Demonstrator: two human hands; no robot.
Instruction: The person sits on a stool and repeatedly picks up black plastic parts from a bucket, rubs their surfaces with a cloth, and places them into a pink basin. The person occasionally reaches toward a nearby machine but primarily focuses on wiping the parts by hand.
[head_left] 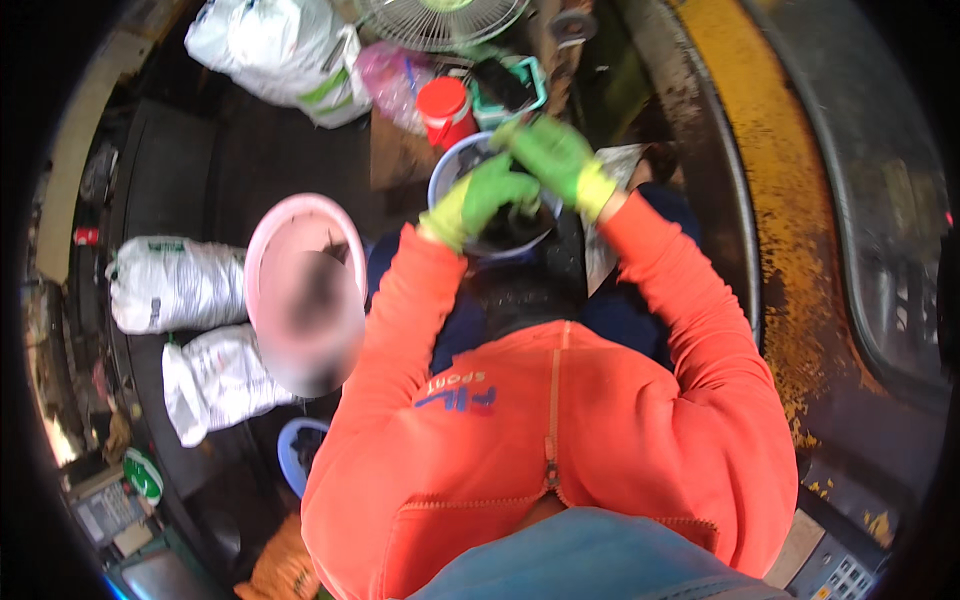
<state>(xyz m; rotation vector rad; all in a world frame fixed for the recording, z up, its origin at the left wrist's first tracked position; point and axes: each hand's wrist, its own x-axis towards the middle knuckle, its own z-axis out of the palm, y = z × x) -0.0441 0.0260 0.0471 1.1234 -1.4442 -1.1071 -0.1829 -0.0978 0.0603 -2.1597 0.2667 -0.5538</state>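
we seem to be partway through working over the pale blue tub (436,190), which sits at the upper centre of the frame, its dark contents (505,232) showing below our gloves. our left hand (488,195), in green, reaches over the tub's left side with the fingers bent inward; our right hand (548,155) crosses the upper right of the rim, fingers pointing left. both are blurred, so we cannot tell whether either pinches a piece. we judge this to be a handling step, the two hands working close together. the next move, as we read it, calls for a sure grip on one piece, clear of the red-lidded jar (447,105) just beyond the rim. the pink basin (257,240) stands at centre left.
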